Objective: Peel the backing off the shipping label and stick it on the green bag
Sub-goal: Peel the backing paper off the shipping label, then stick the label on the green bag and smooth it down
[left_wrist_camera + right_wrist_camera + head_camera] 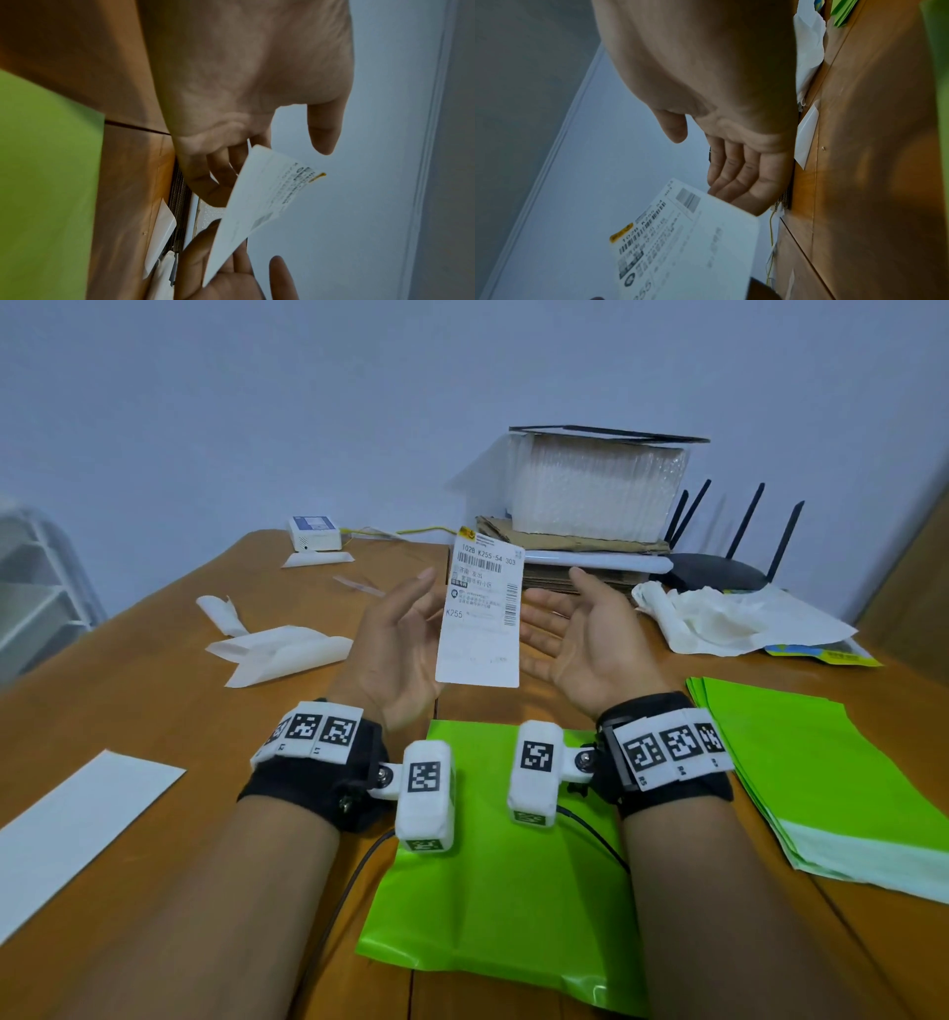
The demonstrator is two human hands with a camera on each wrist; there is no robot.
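While both hands (493, 634) spread open, shipping label (480, 613) stands between them.

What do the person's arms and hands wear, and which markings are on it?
Both forearms are bare, no sleeves. Each wrist has a black strap with a white band of black square codes. A white camera block, also coded, sits inside each wrist, with a thin black cable.

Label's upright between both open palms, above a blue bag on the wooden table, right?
Wrong colour: the head view shows a bright green plastic bag, not blue. The rest holds: the white printed shipping label stands upright between the open left hand and right hand, over the brown wooden table.
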